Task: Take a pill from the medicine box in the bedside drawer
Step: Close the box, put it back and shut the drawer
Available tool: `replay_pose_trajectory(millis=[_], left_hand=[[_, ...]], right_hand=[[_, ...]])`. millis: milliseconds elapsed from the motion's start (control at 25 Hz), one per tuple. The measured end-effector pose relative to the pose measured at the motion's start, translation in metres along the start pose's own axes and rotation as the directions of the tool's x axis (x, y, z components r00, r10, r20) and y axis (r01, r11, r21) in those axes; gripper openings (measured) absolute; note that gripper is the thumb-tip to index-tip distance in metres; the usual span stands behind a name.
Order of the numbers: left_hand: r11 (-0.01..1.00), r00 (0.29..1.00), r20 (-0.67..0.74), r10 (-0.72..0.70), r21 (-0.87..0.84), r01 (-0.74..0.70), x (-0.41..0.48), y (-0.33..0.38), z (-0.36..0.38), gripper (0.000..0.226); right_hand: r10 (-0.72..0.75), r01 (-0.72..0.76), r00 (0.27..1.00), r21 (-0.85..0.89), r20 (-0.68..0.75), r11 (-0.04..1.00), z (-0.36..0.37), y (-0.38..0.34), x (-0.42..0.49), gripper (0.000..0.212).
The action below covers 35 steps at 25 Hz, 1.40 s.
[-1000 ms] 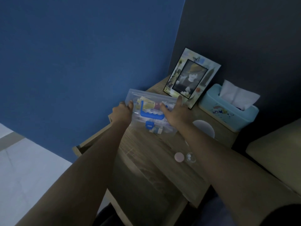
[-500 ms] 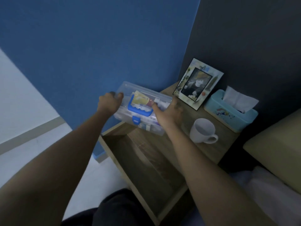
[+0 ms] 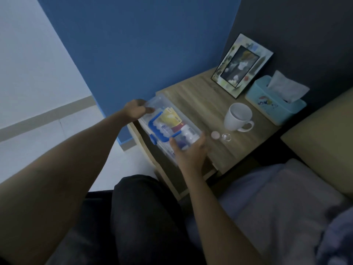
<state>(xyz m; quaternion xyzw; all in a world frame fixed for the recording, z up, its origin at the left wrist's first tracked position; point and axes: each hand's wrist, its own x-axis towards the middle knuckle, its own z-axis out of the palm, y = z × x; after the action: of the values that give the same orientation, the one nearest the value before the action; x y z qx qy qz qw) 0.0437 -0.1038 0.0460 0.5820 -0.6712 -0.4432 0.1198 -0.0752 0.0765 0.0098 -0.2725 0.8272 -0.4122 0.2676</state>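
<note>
I hold a clear plastic medicine box (image 3: 168,129) with a blue handle and blue latch between both hands, over the open bedside drawer (image 3: 158,165). Its lid is closed, and packets and small bottles show through it. My left hand (image 3: 136,109) grips the far end of the box. My right hand (image 3: 189,152) grips the near end, thumb on the lid. The box hides most of the drawer's inside.
On the wooden bedside table (image 3: 198,104) stand a white mug (image 3: 237,117), a picture frame (image 3: 241,66) and a teal tissue box (image 3: 275,100). A small pink cap (image 3: 215,134) and a clear cap (image 3: 226,137) lie by the mug. The bed (image 3: 286,197) is at the right.
The box has come toward me and down, from above the tabletop to over the open drawer. My view has swung left and lower, so the mug and bed now show.
</note>
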Motion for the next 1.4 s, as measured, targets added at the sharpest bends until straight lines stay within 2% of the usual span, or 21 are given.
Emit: replay_pose_trajectory(millis=[200,440,600,800,960,1040,1080,1160,1280,1320,1400], left_hand=[[0.992,0.990,0.129,-0.054,0.118,0.039,0.033,-0.023,0.019,0.048],[0.973,0.952,0.278,-0.128,0.224,0.065,0.081,-0.058,0.045,0.057],[0.950,0.943,0.281,-0.178,0.299,0.091,0.099,-0.069,0.063,0.055],[0.928,0.940,0.286,-0.187,0.365,0.073,0.102,-0.071,0.073,0.049],[0.909,0.935,0.291,-0.201,0.412,0.067,0.098,-0.074,0.075,0.049],[0.918,0.944,0.279,-0.178,0.392,0.057,0.095,-0.071,0.071,0.048],[0.932,0.955,0.255,-0.153,0.358,0.053,0.091,-0.070,0.069,0.046],[0.922,0.998,0.049,0.050,0.381,-0.065,0.048,-0.057,0.065,0.043],[0.953,0.959,-0.257,0.118,0.300,-0.037,0.036,-0.071,0.071,0.040],[0.969,0.938,-0.337,0.084,0.249,0.003,0.024,-0.074,0.076,0.041],[0.983,0.873,-0.460,-0.161,0.000,0.181,0.021,-0.081,0.075,0.043]], right_hand=[[0.114,-0.114,0.993,0.042,0.017,0.993,0.035,0.035,0.003,0.105],[0.216,-0.216,0.976,-0.003,0.043,0.976,0.073,0.070,0.028,0.105],[0.283,-0.284,0.956,0.001,0.081,0.959,0.092,0.089,0.043,0.109],[0.307,-0.305,0.951,-0.047,0.047,0.951,0.099,0.100,0.048,0.110],[0.306,-0.288,0.947,-0.163,0.097,0.944,0.095,0.100,0.049,0.110],[0.303,-0.270,0.950,-0.283,0.077,0.920,0.095,0.095,0.053,0.106],[0.299,-0.264,0.953,-0.354,0.047,0.897,0.095,0.092,0.053,0.101],[0.187,-0.171,0.982,-0.408,0.000,0.897,0.070,0.074,0.031,0.090],[-0.044,0.031,0.999,-0.495,-0.013,0.868,0.074,0.070,0.019,0.069],[-0.131,0.118,0.991,-0.484,0.007,0.867,0.066,0.066,0.022,0.063],[-0.262,0.269,0.961,-0.474,0.084,0.838,0.063,0.057,0.046,0.062]])
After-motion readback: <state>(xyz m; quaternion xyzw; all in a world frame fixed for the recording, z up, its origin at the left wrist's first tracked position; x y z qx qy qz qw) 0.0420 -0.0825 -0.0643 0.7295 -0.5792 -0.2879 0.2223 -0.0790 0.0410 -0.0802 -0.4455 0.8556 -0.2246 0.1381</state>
